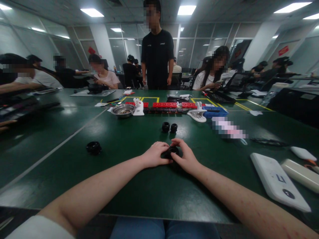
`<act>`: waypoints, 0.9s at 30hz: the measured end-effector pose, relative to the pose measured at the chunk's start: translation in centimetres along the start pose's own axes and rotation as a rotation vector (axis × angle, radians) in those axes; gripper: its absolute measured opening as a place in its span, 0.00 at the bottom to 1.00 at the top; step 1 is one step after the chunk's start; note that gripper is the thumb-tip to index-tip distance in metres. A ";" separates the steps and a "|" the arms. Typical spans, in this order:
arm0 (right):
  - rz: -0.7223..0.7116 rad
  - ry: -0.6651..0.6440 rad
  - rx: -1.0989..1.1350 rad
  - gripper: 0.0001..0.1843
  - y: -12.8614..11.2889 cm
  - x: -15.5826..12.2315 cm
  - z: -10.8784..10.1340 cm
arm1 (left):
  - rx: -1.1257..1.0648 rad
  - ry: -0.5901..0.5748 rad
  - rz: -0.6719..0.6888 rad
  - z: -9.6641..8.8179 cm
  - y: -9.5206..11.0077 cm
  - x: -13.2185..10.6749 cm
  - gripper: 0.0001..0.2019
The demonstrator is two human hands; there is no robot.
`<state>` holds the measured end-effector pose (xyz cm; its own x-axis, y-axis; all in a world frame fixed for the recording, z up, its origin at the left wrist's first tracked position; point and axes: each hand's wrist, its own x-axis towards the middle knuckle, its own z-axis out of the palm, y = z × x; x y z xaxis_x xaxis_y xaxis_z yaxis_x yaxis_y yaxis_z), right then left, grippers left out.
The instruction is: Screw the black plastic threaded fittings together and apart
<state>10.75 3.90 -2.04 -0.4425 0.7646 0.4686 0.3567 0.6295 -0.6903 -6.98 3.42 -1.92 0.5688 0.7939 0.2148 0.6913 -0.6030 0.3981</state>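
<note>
In the head view, my left hand [156, 154] and my right hand [184, 156] meet at the middle of the green table. Between them is a black ring-shaped part [173, 150], glossy and open at the top. Fingers of both hands curl round its sides and cover much of it. Just beyond my hands, two similar black parts, a larger one [165, 126] and a smaller one [173, 128], stand side by side. Off to the left lies another black round part [94, 147], with a wide opening on top.
A metal bowl [123, 111] with small pieces, white clamp-like stands [138, 108], red strips [164, 105] and a blue tray [215, 112] line the back. A white power bank-like device [279, 181] lies at right. A person [158, 56] stands across the table [129, 196]; others sit around.
</note>
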 end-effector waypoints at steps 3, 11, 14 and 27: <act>-0.023 -0.028 0.028 0.26 -0.1 0.0 -0.2 | 0.009 0.005 0.006 0.0 0.0 0.0 0.19; 0.056 0.077 -0.072 0.24 0.0 0.1 -0.1 | -0.011 0.002 -0.017 -0.1 0.1 0.0 0.19; 0.007 0.023 0.013 0.22 -0.1 0.0 -0.1 | -0.012 -0.015 -0.006 -0.3 0.2 0.0 0.19; 0.010 0.030 -0.009 0.21 -0.1 0.0 0.0 | -0.009 -0.006 -0.008 -0.3 0.2 0.0 0.19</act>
<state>10.74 3.79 -1.96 -0.4140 0.7746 0.4781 0.3684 0.6229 -0.6902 -6.98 3.29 -1.63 0.5662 0.7979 0.2067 0.6914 -0.5963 0.4080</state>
